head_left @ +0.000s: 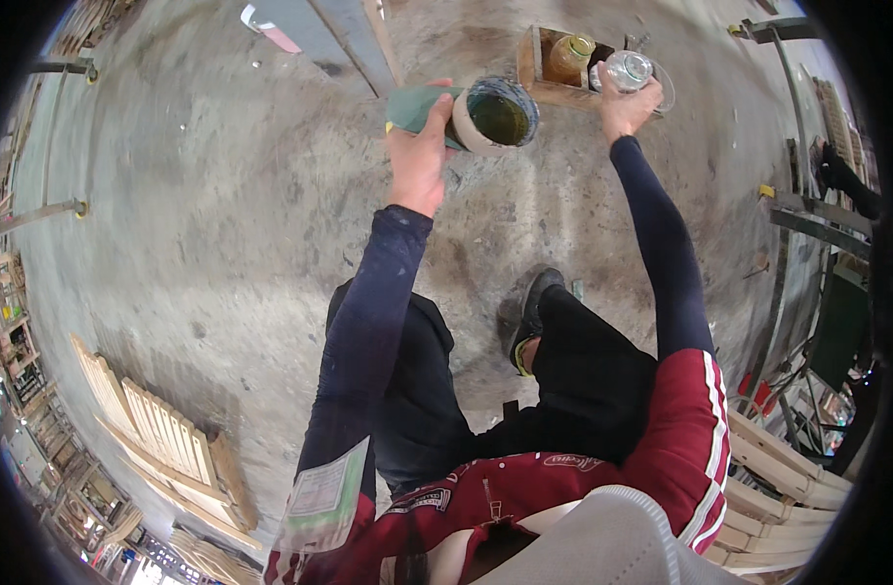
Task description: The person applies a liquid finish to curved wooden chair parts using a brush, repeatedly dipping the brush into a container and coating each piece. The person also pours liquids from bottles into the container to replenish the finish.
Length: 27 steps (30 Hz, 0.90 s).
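Note:
My left hand (419,156) is closed around a pale, stained cup (471,135) with dark greenish liquid in it. A flat green piece (414,102), perhaps a sheet, sits in the same grip; its kind is unclear. Over to the right, my right hand (630,109) is wrapped round a clear bottle (629,68) at the end of a small wooden box (560,94). Inside that box stands another bottle (567,60) with amber liquid. The right fingers partly cover the clear bottle and the box's end, so whether the bottle rests in the box cannot be seen.
A grey panel (339,44) stands on the stained concrete floor (241,214) ahead. Slatted wooden pieces (168,429) lie at the lower left, with more wood (778,478) at the lower right. Metal racks (797,210) line the right side. My shoe (539,307) is below the cup.

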Available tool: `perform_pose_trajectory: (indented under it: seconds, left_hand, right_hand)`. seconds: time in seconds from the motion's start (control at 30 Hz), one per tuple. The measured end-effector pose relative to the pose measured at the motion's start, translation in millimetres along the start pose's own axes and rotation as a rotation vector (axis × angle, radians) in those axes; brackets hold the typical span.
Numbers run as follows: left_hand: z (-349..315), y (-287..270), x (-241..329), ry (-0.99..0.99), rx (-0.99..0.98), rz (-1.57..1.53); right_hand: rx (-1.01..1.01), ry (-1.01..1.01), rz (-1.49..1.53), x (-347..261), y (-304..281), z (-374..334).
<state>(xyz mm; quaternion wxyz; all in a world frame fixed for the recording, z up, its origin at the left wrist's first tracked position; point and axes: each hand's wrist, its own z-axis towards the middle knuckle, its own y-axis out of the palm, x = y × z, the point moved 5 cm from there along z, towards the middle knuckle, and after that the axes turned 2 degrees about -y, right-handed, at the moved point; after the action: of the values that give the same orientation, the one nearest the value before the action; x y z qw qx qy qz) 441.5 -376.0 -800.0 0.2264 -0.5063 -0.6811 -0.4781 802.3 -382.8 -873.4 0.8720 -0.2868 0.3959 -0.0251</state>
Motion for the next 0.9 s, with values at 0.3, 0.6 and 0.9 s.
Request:
perform_pose_trajectory:
  seconds: [0.3, 0.6, 0.9]
  left_hand:
    - [2, 22, -7, -0.007, -0.121, -0.041]
    - [-9, 33, 0, -0.015, -0.227, -0.079]
    - [-8, 29, 2, 0.022, -0.275, -0.102]
  right_hand:
    - [-0.225, -0.781, 0.177, -152, -98, 10]
    - [-0.106, -1.161, 0.028, -217, -128, 11]
    - [-0.043, -1.254, 0.023, -232, -134, 13]
